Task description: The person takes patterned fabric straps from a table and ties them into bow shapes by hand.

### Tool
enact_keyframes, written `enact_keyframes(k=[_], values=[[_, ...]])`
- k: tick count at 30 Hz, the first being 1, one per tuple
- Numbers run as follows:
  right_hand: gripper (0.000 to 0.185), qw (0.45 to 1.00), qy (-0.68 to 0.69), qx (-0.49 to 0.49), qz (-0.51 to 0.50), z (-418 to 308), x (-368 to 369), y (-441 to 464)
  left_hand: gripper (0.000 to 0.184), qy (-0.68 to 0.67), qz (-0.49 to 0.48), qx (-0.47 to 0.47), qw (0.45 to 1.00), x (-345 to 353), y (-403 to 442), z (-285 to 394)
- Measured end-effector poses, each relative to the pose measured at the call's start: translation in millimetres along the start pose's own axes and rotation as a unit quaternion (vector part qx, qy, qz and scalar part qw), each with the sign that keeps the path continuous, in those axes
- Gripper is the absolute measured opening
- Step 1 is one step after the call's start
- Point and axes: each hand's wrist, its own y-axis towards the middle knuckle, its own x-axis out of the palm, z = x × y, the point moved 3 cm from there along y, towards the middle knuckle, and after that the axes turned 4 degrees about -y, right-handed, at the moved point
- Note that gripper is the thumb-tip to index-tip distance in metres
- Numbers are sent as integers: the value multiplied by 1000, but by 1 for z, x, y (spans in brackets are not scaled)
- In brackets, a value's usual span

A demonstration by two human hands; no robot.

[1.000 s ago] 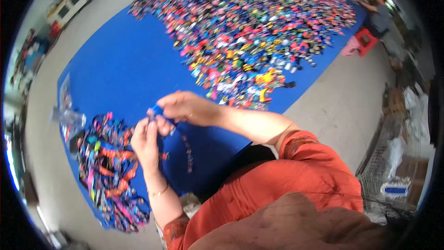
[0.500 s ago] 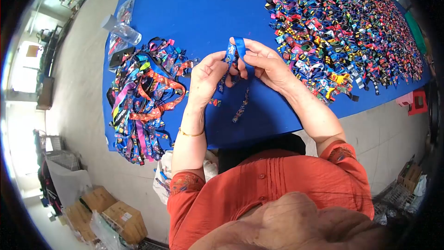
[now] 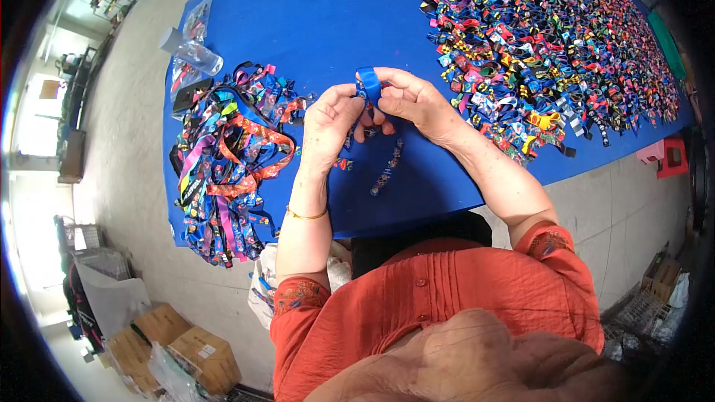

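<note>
Pinching a looped blue ribbon (image 3: 370, 86) between thumbs and fingers, the left hand (image 3: 333, 120) and right hand (image 3: 417, 106) are close together above the blue tabletop (image 3: 320, 15); a printed strip (image 3: 386, 169) shows just below them, though whether it joins the ribbon I cannot tell; a tangled heap of printed straps (image 3: 237, 188) lies near the left hand; dense rows of strap loops (image 3: 536, 52) spread beyond the right.
</note>
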Motion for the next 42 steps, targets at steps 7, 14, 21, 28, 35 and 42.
enact_keyframes(k=[7,14,21,28,35,42], values=[[44,996,60,5,-64,5,-1,2,9,-17,18,32,999,-4,3,-3],[39,980,-148,-63,114,-3,4,0,12,0,54,40,998,-7,1,4],[19,894,-366,-194,172,-7,0,-1,10,27,86,77,993,-12,1,9],[22,981,-182,45,-44,-3,4,-4,21,63,68,55,994,-19,0,8],[40,998,1,36,-45,-14,3,-5,24,49,37,104,993,-3,-3,8],[50,998,42,26,-31,-16,4,-4,24,325,51,289,899,7,-6,16]])
